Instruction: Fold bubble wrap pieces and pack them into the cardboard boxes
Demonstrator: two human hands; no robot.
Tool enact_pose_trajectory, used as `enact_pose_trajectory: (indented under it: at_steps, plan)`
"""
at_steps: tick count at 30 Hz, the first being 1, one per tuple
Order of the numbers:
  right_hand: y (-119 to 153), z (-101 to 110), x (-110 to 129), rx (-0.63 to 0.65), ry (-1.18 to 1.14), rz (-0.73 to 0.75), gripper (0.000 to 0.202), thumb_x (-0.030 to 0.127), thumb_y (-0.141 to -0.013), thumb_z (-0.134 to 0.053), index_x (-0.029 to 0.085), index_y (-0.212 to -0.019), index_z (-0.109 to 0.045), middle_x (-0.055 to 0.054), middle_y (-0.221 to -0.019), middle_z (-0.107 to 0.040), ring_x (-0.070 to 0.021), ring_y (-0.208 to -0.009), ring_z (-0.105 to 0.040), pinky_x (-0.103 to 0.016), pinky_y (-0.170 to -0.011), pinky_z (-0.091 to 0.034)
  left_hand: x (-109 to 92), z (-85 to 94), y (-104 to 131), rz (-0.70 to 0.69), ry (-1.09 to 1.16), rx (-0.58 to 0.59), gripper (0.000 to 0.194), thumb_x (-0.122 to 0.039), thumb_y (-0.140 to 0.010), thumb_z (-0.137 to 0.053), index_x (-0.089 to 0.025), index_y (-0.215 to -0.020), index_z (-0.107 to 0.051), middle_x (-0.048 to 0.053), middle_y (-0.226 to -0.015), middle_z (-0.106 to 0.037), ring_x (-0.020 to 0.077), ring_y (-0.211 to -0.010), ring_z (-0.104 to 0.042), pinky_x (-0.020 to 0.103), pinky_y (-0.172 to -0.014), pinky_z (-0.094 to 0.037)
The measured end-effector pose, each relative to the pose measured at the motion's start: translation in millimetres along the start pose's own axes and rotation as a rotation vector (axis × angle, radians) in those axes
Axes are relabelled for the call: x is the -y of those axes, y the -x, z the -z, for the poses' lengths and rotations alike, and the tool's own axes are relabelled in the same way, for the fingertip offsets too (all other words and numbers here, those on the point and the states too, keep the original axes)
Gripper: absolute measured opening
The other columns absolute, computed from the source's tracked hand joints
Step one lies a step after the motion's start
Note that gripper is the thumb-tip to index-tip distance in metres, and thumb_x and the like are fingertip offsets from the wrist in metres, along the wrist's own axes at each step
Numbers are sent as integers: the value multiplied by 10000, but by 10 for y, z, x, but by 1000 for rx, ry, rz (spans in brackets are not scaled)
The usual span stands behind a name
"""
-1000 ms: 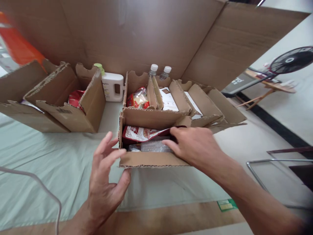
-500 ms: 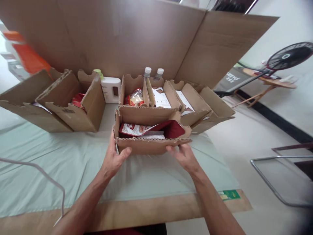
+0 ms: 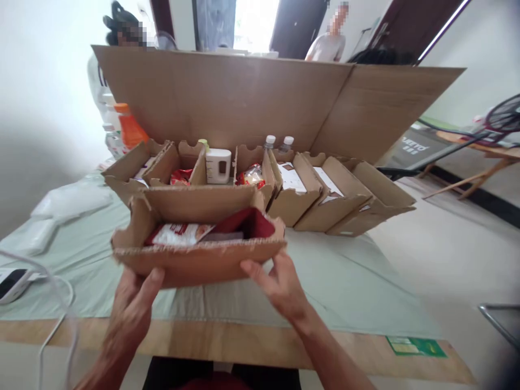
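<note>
Cardboard box [image 3: 195, 265] gripped between left hand [image 3: 136, 300] and right hand [image 3: 280, 284], white jug [image 3: 213, 165] and upright cardboard panel [image 3: 252, 97] beyond.

Beyond the tall cardboard panel [image 3: 244, 95], a person in a pale top [image 3: 328, 46]; near its left end, an orange bottle [image 3: 132, 130]; at left, clear plastic bags [image 3: 73, 197] and white device [image 3: 15, 284]; far right, dark fan [image 3: 506, 115] by small wooden table [image 3: 483, 145].

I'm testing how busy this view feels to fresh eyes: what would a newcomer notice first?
Probably the open cardboard box at front, gripped by the left hand and right hand, a dark red bag inside. Next, the bright orange bottle at back left, before the tall cardboard panel.
</note>
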State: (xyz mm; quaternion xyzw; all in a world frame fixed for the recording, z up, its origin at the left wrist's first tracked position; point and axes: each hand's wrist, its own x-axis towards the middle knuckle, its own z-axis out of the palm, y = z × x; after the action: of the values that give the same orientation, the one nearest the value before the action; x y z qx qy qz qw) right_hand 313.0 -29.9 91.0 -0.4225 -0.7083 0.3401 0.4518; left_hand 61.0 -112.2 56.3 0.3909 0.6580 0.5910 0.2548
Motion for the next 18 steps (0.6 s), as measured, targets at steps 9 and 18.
enact_pose_trajectory:
  at_steps: [9,18]
  plan:
    - [659,840,-256,-350,145,-150,409,496,-828,-785,209,-1119,-767,-109,-1000,-794,-342,-1052,-724,-475,-1016,-556,-84,-831,382,-113,362,475,820,-517,-962,-628,-278,-1643,-239,83,-1695,-333,293,-1565,-311,453,-1290,-269]
    - [-210,-275,-601,87,-264,-87,761,617,-838,-730,233,-1470,-551,-137,-1485,-599,-342,-1369,-566,-540,-1185,-420,107,-264,653,87,251,65,868,-527,-972,-601,-248,-1655,-145,129,-1672,-350,300,-1544,-347,475,-1291,-247]
